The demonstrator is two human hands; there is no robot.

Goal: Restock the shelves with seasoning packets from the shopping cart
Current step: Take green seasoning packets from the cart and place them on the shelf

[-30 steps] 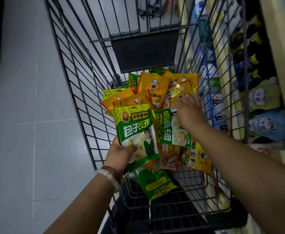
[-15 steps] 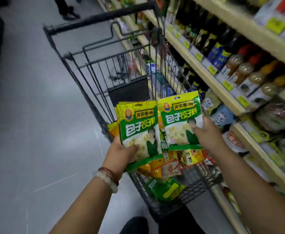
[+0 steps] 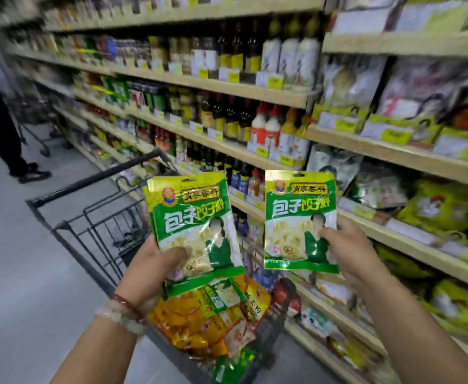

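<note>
Two green seasoning packets up in the air, one in each hand, both upright and face-on. The left hand [image 3: 155, 268] pinches a small stack of packets [image 3: 192, 231] by the lower left corner, thumb pressed across the front; a second packet's edge peeks out behind the front one. The right hand [image 3: 349, 253] clamps a single packet [image 3: 299, 220] at its right edge, thumb on the front. A clear gap sits between the two, no contact. Below both hands, the cart [image 3: 94, 225] stands with a heap of orange and green packets [image 3: 213, 320] in its basket. Beyond the right hand, the shelves [image 3: 393, 234] run close, their wooden edges lined with price tags, rows crowded with bags, bottles further left. Open floor lies left of the left hand; another person's legs [image 3: 2, 128] stand far up the aisle
</note>
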